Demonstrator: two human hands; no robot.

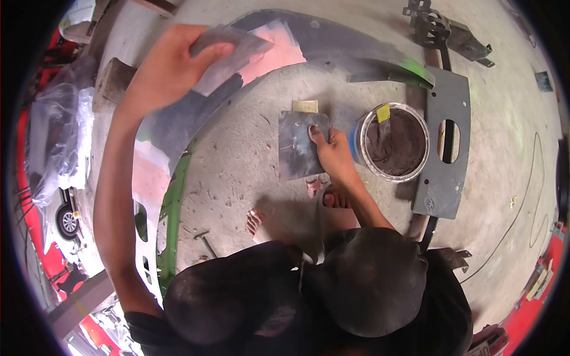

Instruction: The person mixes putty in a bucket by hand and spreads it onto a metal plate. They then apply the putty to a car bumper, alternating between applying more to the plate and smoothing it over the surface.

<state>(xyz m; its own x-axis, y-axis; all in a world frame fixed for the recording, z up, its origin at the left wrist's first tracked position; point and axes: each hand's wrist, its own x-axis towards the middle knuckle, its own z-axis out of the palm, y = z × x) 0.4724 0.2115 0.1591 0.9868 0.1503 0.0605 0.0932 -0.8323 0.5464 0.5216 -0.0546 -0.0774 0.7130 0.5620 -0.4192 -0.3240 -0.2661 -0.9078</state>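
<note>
My left hand (169, 68) grips a thin grey sheet (228, 56) between thumb and fingers, over the dark curved panel (332, 38) beside its pink patch (273, 50). My right hand (333, 151) holds a flat dark plate (294, 145) by its right edge, thumb on top. The plate is over the concrete floor, left of an open round tin (424, 127) of dark brown paste. A tool with a yellow piece (383, 113) on it rests at the tin's upper rim.
A grey metal bar with a slot (436, 184) lies right of the tin. Black brackets (436, 29) are at the top right. A green panel edge (172, 219) curves at left, near a small T-shaped tool (206, 244). My bare feet are below the plate.
</note>
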